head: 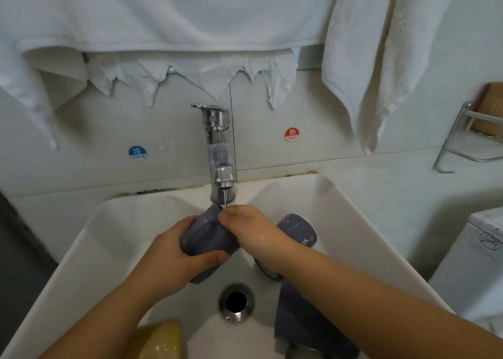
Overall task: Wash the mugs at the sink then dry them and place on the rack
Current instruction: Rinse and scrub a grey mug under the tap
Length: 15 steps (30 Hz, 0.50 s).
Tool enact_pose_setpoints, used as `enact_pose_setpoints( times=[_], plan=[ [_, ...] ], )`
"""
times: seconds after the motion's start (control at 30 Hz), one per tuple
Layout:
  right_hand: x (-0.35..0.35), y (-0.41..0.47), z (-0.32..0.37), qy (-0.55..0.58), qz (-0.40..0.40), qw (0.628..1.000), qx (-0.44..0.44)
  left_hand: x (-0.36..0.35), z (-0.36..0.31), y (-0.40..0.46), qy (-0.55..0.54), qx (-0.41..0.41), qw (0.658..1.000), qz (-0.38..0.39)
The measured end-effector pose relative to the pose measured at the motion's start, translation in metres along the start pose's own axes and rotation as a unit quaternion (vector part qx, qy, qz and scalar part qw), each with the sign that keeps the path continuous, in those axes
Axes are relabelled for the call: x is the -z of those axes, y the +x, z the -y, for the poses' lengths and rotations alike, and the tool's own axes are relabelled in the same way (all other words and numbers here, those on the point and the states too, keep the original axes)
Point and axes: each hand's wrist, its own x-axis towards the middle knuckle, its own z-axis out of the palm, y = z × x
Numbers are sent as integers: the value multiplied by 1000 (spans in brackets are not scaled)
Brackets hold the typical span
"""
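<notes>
While water falls in a thin stream from the chrome tap [220, 151], held under the spout: a matte grey-purple mug [208, 238], smooth-sided and cylindrical, tilted with its mouth up toward the tap and its long axis running from the drain side up to the back wall. Wrapped around the mug's body from the left, the left hand [174, 252], thumb curled across the lower wall. At the rim, the right hand [251, 232], fingers bent and pinching the mug's upper edge, wet drops on its back. Below both, a deep white sink [351, 222], glossy and square-cornered, with a round metal drain [236, 301] at the bottom. Lying in the basin behind the right wrist, a second mug [298, 229] of the same grey-purple finish, on its side; nearer the front right, under the forearm, a third mug [296, 320], partly hidden. At the front left of the basin, a yellow sponge [160, 339], porous and wet. Above the tiled wall, white terry towels [364, 59], soft and creased, hanging. On the tiles, round blue COLD [137, 152] and red HOT [292, 134] stickers either side of the tap.
</notes>
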Motion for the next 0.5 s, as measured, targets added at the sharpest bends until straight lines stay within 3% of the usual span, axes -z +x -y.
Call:
enact_pose_setpoints(
  times=[0.17, 0.4, 0.5],
  plan=[
    [2, 4, -1, 21, -66, 997, -17, -12, -3, -1, 62, -49, 997, 1],
    [0, 4, -4, -15, -36, 999, -3, -13, -4, -3, 179, -89, 978, -55],
    [3, 1, -4, -51, -60, 996, 35, -12, -1, -2, 136, -86, 987, -4]
  ],
)
